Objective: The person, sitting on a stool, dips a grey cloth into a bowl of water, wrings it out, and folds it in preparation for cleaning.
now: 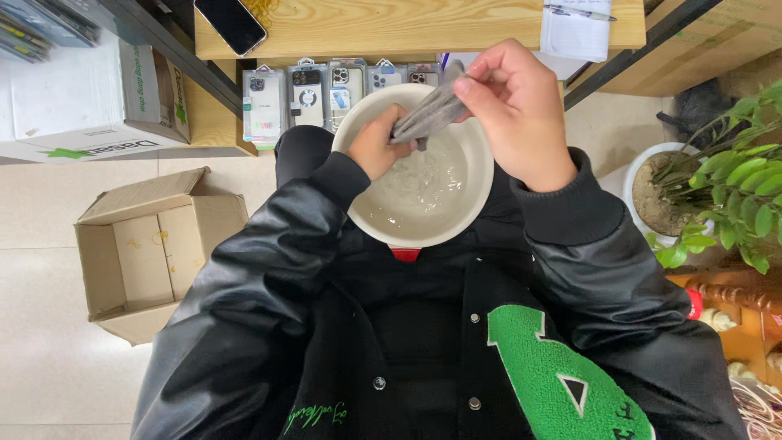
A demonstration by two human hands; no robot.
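While both hands work over the round white bowl of water point(481, 175), they grip one wet grey cloth point(430, 112) between them. Fingers of the left hand point(376, 145) are curled tight around the low end of the cloth, just above the water. Fingers of the right hand point(513, 110) pinch the top end, higher up by the bowl's far rim. Past the fingertips, a row of phone cases in clear packs point(308, 96) stands against a pale wooden shelf point(407, 28).

Probably a small phone-accessory shop: packaged phone cases point(326, 94) in a row, cardboard boxes point(147, 253), wooden counter point(407, 28).
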